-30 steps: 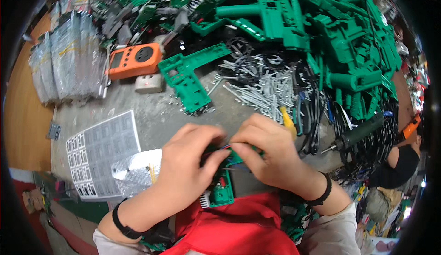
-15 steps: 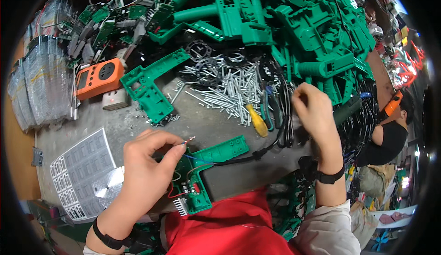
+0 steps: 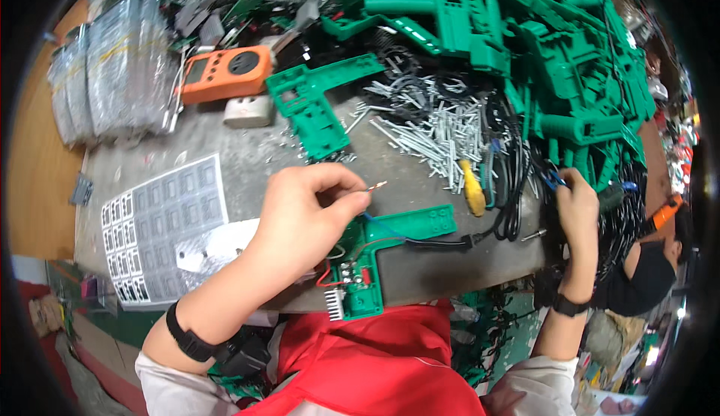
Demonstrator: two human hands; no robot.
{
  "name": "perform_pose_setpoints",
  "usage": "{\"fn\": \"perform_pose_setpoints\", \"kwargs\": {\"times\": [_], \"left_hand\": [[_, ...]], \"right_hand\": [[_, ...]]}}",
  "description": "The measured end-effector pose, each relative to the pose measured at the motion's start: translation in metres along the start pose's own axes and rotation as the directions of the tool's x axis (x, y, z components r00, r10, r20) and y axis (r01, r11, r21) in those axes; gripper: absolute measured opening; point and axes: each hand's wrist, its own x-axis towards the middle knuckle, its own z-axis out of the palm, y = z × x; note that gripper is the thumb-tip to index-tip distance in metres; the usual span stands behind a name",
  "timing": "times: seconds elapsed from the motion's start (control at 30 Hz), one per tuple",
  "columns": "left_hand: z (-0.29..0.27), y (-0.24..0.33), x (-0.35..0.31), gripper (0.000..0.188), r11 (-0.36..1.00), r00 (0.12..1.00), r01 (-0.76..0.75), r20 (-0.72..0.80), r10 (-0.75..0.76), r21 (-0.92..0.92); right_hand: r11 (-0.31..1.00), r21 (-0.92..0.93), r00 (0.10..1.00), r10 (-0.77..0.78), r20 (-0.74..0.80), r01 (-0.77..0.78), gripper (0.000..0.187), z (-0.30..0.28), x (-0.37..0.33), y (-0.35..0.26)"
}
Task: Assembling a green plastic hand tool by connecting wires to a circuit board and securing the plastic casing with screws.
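Observation:
My left hand (image 3: pixel 311 210) pinches stripped wire ends (image 3: pixel 376 186) between thumb and forefinger, above a green plastic housing half (image 3: pixel 412 225). A blue wire runs down from the pinch, and a black cable (image 3: pixel 439 243) lies along the housing. In the housing's lower part sit a small circuit board (image 3: pixel 352 272) with red parts and a silver finned heat sink (image 3: pixel 334 305). My right hand (image 3: pixel 579 202) is closed at the right, by the black cables. At its fingertips is a small blue-handled tool (image 3: pixel 553 180); its exact kind is unclear.
Piled green housings (image 3: pixel 570 79) fill the far right. Long screws (image 3: pixel 442 135), a yellow-handled screwdriver (image 3: pixel 472 187) and coiled black cables (image 3: pixel 514 191) lie mid-table. Behind left are an orange multimeter (image 3: pixel 225 73), circuit boards and bagged parts (image 3: pixel 124 64). A printed sheet (image 3: pixel 169 217) lies left.
My right hand has moved right and closed at a blue-handled tool. My left hand still pinches the wire ends. The whole view has shifted, with the table scene now farther right and higher.

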Motion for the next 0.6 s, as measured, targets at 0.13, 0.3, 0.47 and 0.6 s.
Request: {"fn": "perform_pose_setpoints", "kwargs": {"times": [0.13, 0.3, 0.47, 0.6], "left_hand": [[-0.005, -0.006, 0.000, 0.008, 0.997, 0.997, 0.060, 0.052, -0.057, -0.050], [-0.002, -0.003, 0.001, 0.007, 0.998, 0.996, 0.054, 0.069, -0.051, -0.040], [-0.005, -0.006, 0.000, 0.007, 0.996, 0.997, 0.070, 0.043, -0.067, -0.062], [-0.003, -0.007, 0.002, 0.007, 0.995, 0.997, 0.076, 0.040, -0.073, -0.070]], "right_hand": [[0.426, 0.817, 0.911, 0.309, 0.272, -0.388, 0.035, -0.029, -0.032, -0.023], [-0.634, 0.711, 0.892, 0.073, 0.446, -0.304, 0.066, -0.007, -0.065, -0.059], [-0.436, 0.617, 0.726, -0.590, 0.353, -0.655, 0.056, -0.036, -0.053, -0.151], [-0.363, 0.533, 0.627, -0.613, 0.481, -0.764, 0.037, -0.044, -0.052, -0.185]]}}
